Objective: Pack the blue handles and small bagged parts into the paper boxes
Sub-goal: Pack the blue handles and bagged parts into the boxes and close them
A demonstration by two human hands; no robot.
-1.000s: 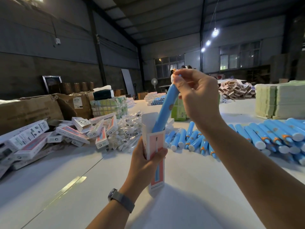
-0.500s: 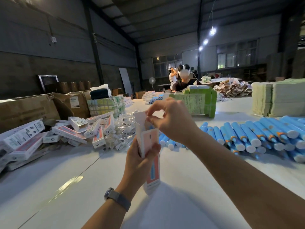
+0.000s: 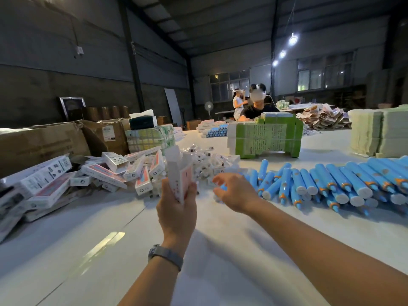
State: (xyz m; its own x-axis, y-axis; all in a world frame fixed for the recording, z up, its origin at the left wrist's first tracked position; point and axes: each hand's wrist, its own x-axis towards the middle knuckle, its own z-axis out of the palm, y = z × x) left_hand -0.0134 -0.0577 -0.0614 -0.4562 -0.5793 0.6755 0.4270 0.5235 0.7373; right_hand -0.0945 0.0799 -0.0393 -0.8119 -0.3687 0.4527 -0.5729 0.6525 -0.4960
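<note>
Nearest, the left hand (image 3: 176, 208), a watch (image 3: 165, 256) on its wrist, grips a paper box (image 3: 180, 173) upright above the white table (image 3: 110, 250), the box's top flap standing open. Just to its right the right hand (image 3: 234, 192) reaches forward with fingers spread and loosely bent, holding nothing. Beyond the fingers lies a heap of small bagged parts (image 3: 207, 162). To the right, blue handles (image 3: 320, 184) lie in a long row on the table. To the left, packed boxes (image 3: 106, 173) are piled loosely. Farther off stand a green stack of cartons (image 3: 267, 138) and brown cardboard cases (image 3: 44, 142). At the far end a person (image 3: 257, 107) sits.
</note>
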